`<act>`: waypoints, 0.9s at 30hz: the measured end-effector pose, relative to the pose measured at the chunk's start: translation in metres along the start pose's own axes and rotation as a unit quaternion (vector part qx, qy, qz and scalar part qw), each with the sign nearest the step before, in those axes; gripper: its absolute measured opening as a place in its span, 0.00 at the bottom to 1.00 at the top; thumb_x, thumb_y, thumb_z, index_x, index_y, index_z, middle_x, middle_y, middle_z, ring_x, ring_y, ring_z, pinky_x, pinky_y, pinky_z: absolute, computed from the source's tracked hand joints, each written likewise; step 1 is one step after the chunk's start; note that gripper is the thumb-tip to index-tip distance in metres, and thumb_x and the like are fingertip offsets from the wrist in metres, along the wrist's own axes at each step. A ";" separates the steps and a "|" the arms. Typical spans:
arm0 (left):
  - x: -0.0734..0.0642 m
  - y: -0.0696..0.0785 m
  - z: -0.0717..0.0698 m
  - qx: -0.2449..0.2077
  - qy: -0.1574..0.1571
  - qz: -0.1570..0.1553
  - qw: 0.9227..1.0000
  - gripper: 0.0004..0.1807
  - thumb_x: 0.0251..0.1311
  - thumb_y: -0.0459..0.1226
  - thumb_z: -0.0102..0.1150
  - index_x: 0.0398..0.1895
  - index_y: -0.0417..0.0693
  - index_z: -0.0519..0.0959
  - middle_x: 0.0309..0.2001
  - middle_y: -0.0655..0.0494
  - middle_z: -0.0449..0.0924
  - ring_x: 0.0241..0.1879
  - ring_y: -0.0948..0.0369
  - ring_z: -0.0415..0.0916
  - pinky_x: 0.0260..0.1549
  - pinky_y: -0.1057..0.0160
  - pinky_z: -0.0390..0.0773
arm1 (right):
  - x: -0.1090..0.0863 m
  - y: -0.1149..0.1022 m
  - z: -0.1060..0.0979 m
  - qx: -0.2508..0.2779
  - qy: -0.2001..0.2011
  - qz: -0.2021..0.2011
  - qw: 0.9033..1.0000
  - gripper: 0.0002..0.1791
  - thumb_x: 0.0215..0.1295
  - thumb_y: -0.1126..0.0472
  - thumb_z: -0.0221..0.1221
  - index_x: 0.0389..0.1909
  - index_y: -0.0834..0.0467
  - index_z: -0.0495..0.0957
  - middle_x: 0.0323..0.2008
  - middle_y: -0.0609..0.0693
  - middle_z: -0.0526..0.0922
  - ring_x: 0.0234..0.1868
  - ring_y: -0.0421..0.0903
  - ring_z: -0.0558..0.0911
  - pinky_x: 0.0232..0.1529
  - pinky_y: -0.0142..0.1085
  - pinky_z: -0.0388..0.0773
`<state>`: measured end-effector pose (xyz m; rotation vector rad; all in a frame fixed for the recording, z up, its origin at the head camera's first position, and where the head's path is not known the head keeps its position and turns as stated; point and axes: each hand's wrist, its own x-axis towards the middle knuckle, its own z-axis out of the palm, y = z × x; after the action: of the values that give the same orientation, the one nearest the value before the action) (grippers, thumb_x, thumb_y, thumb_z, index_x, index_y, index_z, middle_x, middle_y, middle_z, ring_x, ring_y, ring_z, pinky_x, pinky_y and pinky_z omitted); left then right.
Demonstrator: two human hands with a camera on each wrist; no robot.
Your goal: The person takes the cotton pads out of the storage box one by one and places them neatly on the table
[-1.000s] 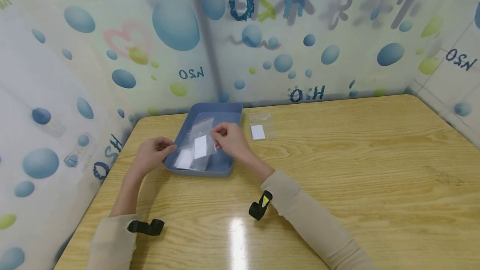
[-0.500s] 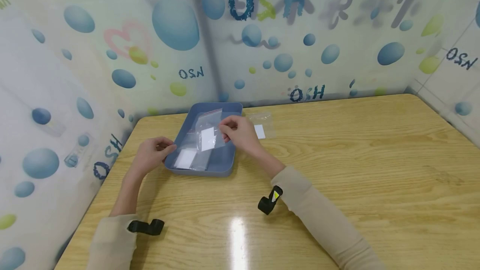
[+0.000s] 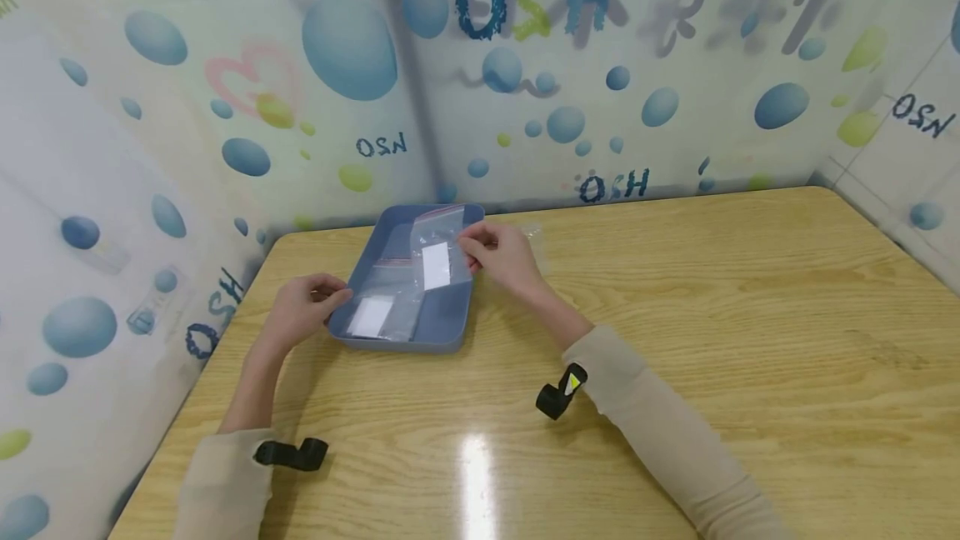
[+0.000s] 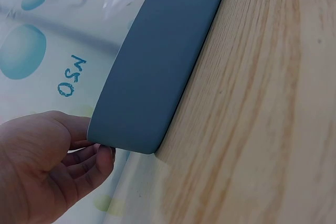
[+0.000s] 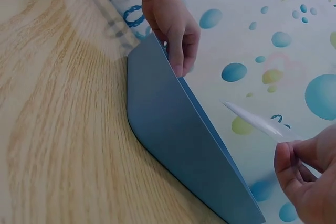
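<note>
At the back left of the table, a blue-grey plastic tray (image 3: pixel 444 325) holds clear zip bags. My left hand (image 3: pixel 300 311) grips the tray's left wall, thumb over the rim and fingers curled outside, as the left wrist view shows of the hand (image 4: pixel 52 166). Between thumb and fingertips, my right hand (image 3: pixel 504 258) pinches the right edge of a clear zip bag (image 3: pixel 438 227) with a white card inside. The right wrist view shows that bag (image 5: pixel 260 124) raised above the tray's rim. Another bag (image 3: pixel 397 307), also with a white square, lies in the tray's near left part.
A further clear bag (image 3: pixel 538 242) lies on the wooden table (image 3: pixel 675 340) right of the tray, mostly hidden behind my right hand. A patterned wall sheet (image 3: pixel 660 148) stands right behind the tray and along the left side. Black wrist cameras (image 3: pixel 300 455) sit on both sleeves.
My right hand has carried the pinched bag up and to the right, off the other bag and across the tray. My left hand has stayed at the tray's wall.
</note>
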<state>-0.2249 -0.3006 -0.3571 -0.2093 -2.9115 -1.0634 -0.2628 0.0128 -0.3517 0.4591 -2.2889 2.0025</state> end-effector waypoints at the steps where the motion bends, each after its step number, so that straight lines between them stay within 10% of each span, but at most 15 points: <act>1: 0.000 0.000 0.000 0.000 0.000 0.000 1.000 0.16 0.71 0.39 0.60 0.48 0.31 0.81 0.38 0.40 0.84 0.27 0.60 0.78 0.25 0.62 0.77 | 0.000 0.000 -0.002 0.000 0.000 0.001 1.000 0.07 0.72 0.66 0.60 0.41 0.68 0.82 0.27 0.55 0.81 0.25 0.43 0.80 0.37 0.44 0.84; 17: 0.001 -0.002 0.000 0.006 0.001 -0.001 1.000 0.15 0.71 0.38 0.60 0.48 0.31 0.81 0.38 0.40 0.84 0.27 0.57 0.78 0.25 0.62 0.77 | 0.002 0.004 -0.034 0.009 0.010 -0.004 1.000 0.10 0.74 0.63 0.59 0.46 0.67 0.81 0.31 0.61 0.81 0.26 0.43 0.80 0.40 0.50 0.83; 27: 0.000 0.000 0.000 0.005 0.001 -0.002 1.000 0.16 0.71 0.39 0.60 0.48 0.31 0.80 0.38 0.39 0.84 0.27 0.58 0.78 0.25 0.62 0.77 | 0.004 0.011 -0.060 0.013 0.023 0.016 1.000 0.12 0.75 0.62 0.58 0.47 0.68 0.81 0.32 0.59 0.80 0.28 0.44 0.79 0.35 0.37 0.82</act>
<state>-0.2248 -0.3007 -0.3573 -0.2015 -2.9162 -1.0502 -0.2776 0.0719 -0.3520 0.3747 -2.2595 2.0381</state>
